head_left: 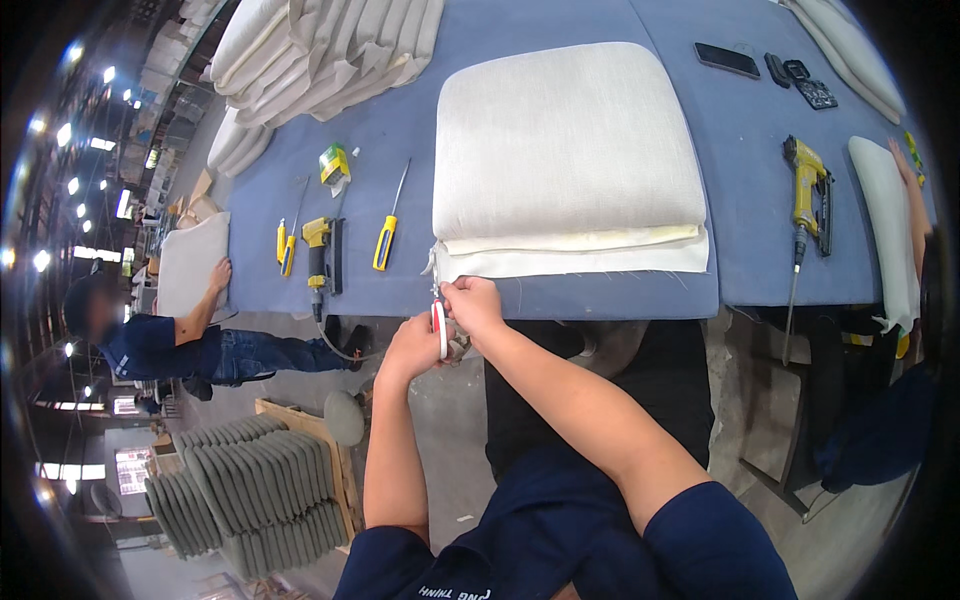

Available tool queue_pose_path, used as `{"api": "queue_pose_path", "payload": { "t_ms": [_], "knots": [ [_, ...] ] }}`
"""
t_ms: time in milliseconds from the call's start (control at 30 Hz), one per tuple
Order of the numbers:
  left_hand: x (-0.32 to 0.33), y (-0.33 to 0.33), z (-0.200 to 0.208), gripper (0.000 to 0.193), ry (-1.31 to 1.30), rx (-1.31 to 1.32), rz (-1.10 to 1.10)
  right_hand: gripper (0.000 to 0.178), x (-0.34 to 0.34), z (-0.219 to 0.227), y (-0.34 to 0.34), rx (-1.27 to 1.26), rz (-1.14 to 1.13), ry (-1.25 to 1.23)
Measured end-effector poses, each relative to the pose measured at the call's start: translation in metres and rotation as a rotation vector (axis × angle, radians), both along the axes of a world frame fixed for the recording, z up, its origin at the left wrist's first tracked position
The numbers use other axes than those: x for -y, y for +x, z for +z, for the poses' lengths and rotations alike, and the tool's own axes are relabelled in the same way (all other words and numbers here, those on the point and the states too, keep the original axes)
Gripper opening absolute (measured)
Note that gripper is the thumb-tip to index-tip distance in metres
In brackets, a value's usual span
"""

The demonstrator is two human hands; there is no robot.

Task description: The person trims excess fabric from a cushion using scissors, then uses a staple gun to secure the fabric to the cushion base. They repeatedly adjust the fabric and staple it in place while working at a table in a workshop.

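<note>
A cream fabric-covered seat cushion (565, 140) lies on the blue-topped table, its loose fabric edge (590, 262) toward me. At the near left corner of that edge hangs a thin frayed strip of fabric (432, 262). My left hand (412, 348) is closed round a pair of scissors (439, 328) with red and white handles, whose blades point up at the strip. Just right of the scissors, my right hand (474, 303) has its fingers pinched at the cushion's corner. What exactly sits between those fingertips is partly hidden, but it looks like the fabric edge.
Left on the table are a yellow staple gun (318, 255), screwdrivers (386, 240) and a small green-yellow box (334, 165). A stack of covers (330, 50) lies behind. Rightward are another staple gun (806, 190) and a phone (727, 60). Co-workers stand at both sides.
</note>
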State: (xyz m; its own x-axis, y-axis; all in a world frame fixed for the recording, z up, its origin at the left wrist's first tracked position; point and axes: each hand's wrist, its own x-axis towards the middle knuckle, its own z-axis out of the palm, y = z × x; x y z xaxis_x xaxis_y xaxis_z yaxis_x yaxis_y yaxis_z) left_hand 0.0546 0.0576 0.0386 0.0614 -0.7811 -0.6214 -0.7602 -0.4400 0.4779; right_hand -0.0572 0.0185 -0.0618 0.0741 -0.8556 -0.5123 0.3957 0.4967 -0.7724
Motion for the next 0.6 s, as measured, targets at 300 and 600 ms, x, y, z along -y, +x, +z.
{"api": "queue_pose_path", "payload": {
  "t_ms": [300, 600],
  "knots": [
    [0.003, 0.002, 0.0, 0.036, -0.023, -0.002, -0.077, 0.021, -0.001, -0.006, -0.001, -0.016, -0.016, -0.012],
    [-0.003, 0.002, -0.003, 0.033, -0.024, -0.062, -0.012, 0.021, -0.005, 0.003, -0.005, -0.023, 0.025, 0.002]
  ]
}}
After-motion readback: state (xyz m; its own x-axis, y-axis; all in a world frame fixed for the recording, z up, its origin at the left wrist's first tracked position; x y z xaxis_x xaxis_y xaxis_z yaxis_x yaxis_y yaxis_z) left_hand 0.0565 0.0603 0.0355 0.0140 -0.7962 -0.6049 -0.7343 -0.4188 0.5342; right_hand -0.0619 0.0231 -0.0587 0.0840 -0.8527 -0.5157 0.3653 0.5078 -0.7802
